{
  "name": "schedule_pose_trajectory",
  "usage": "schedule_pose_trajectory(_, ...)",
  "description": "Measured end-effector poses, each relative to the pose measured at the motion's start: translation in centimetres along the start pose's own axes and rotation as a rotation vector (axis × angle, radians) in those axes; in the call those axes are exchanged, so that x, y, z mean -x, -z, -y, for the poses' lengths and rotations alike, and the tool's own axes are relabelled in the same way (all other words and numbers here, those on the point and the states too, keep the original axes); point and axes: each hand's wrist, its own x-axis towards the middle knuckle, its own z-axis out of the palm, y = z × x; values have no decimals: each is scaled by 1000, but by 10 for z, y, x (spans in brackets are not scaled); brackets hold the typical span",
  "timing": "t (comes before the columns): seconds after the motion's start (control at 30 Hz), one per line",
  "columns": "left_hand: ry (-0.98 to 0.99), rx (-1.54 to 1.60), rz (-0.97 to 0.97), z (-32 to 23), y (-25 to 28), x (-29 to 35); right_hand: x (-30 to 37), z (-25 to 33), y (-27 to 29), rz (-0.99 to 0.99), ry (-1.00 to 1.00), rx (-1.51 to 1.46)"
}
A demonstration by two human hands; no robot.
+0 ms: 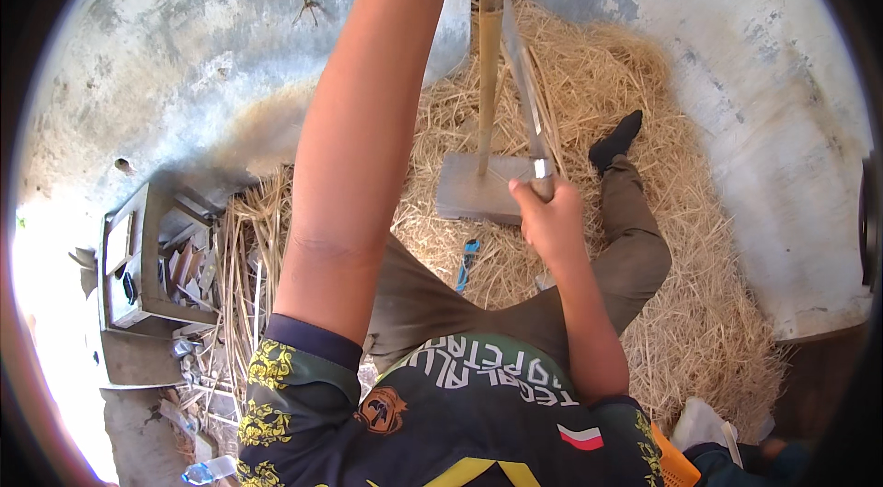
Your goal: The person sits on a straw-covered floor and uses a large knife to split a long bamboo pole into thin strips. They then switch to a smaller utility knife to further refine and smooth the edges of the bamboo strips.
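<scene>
In the right hand (556, 222), knife (527, 91), bamboo pole (489, 55) just left

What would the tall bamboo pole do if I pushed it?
The bamboo pole could tip easily if nobody steadied it, because its narrow foot seems only to rest on the block. It probably feels stiff, since it stands nearly straight without sagging.

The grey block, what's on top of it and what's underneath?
The lower end of the bamboo seems to rest on the block; the right hand hides some. Straw lies around; directly underneath is covered.
</scene>
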Motion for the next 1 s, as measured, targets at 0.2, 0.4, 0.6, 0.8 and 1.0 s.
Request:
schedule_pose_trajectory(0.2,20,35,-49,0,-6,-1,-22,-67,-19,-104,86,281)
schedule_pose_trajectory(0.4,0,136,-2,7,-9,-2,-31,-172,-46,-101,-35,288)
schedule_pose_trajectory(0.6,-8,125,-5,5,-8,1,-42,-195,-49,46,-136,-7)
schedule_pose_trajectory(0.8,-5,44,-46,9,1,-7,-47,-163,-20,825,-667,-1092)
schedule_pose_trajectory(1.0,-7,73,-41,17,5,-15,-40,-116,-20,25,-140,176)
